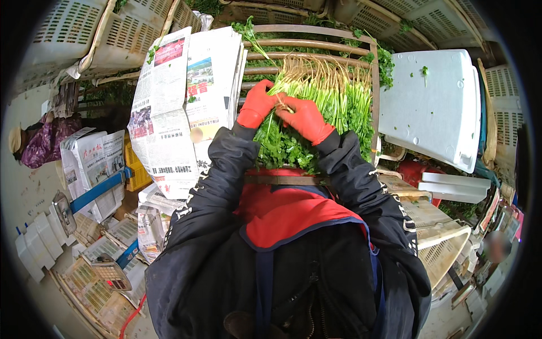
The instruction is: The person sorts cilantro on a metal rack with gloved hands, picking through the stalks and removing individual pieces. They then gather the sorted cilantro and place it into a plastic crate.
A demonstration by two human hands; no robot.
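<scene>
Had a bunch of leafy greens pinched in a closed grip, red-gloved left hand plus right hand, just beside newspapers.

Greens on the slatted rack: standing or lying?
Lying: the greens show full-length on the rack, roots at the far end, leaves nearer.

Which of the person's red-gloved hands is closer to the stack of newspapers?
The left. The left hand is just right of the newspapers; the right hand is farther right, at the leafy greens.
</scene>
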